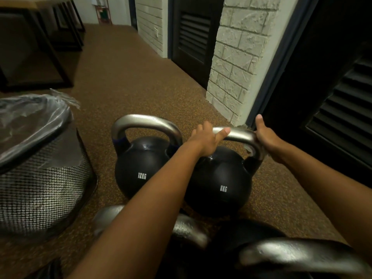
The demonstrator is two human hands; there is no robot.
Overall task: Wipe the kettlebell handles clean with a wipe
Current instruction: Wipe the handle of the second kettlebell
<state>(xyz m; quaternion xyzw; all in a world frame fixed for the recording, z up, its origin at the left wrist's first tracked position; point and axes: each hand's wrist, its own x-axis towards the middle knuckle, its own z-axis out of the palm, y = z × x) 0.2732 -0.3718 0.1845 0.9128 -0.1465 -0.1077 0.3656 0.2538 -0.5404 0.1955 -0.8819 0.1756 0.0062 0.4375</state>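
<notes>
Speckled brown rubber flooring (128,81) runs back between a white brick pillar (237,57) and dark louvred doors (193,37). On our left a mesh wastebasket (40,188) stands with a clear plastic liner folded over its rim. Two black kettlebells stand upright on the floor ahead of us, touching or nearly touching: the 12KG kettlebell (138,164) on the left and the 8KG kettlebell (221,182) on the right, nearer the pillar. Both our hands are on the steel handle (239,135) of the 8KG bell. Our left hand (205,139) grips its left bend, fingers curled over the far side and out of sight, the thumb lying straight along the top bar. Our right hand (267,137) wraps the right bend from outside, thumb lifted and pointing up, fingers hidden behind the metal. A pale scrap (249,151) shows under that bend, against the inside of the handle; we cannot tell whether it is the wipe. The 12KG bell's handle is untouched. Closer to us, blurred handles of two more kettlebells (291,256) lie low in view beneath our forearms.
</notes>
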